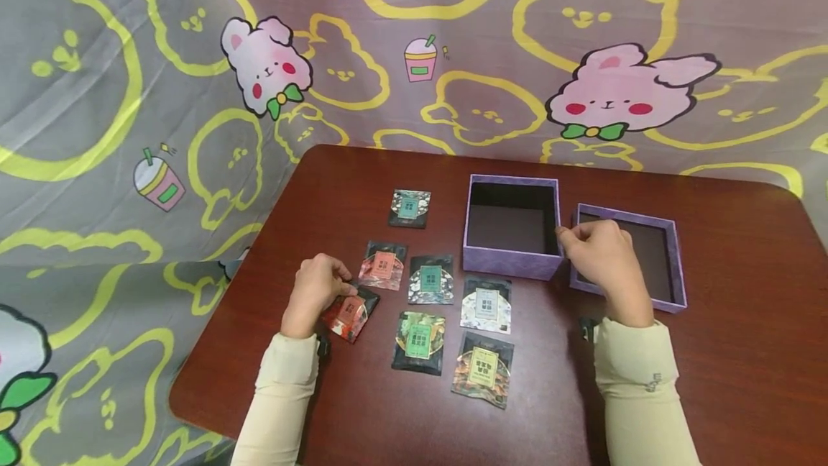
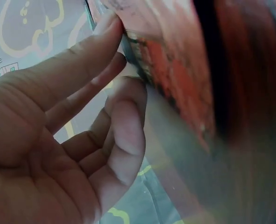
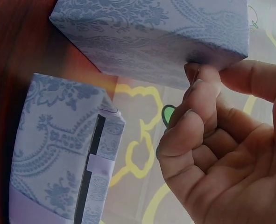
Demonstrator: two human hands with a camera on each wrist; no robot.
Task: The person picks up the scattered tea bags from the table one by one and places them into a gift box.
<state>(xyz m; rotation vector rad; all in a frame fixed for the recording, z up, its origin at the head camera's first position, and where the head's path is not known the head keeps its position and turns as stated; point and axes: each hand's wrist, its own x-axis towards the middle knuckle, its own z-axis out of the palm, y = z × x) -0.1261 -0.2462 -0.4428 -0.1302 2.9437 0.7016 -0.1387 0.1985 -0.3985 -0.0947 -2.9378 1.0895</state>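
At the left of the table, my left hand pinches the upper edge of a red and black sachet, which lies at a slant. In the left wrist view, thumb and fingers meet at the edge of this blurred sachet. My right hand grips the front right corner of an open purple patterned box. The right wrist view has its thumb and curled forefinger against the box wall. Beside the box, partly behind the right hand, lies a shallow purple lid, hollow side up.
More flat sachets lie left of and in front of the box: teal, pink, dark green, white, light green and yellow. A patterned cloth hangs behind the brown table.
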